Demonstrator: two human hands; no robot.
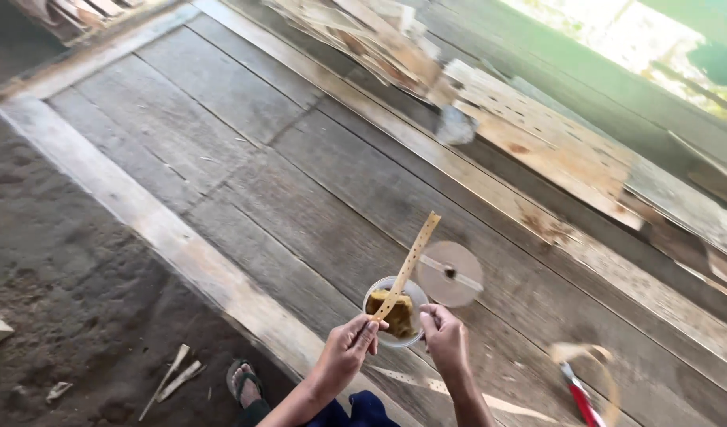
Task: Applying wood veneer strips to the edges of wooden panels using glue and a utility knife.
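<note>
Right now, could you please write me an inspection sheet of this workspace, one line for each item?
Surface: weathered grey plank workbench, bare wood, pale board along its near edge.
Job's things: small clear plastic cup holding brown-yellow paste; thin perforated wooden strip dipped into it, tilted up to the right.
Clutter: round wooden disc beside the cup; red-handled tool, blurred; stack of perforated thin boards at the far side.
Grippers: left hand pinches the strip's lower end; right hand holds the cup's rim.
Cables: nothing seen.
Surroundings: dirt floor with wood scraps; a sandalled foot below the bench.
</note>
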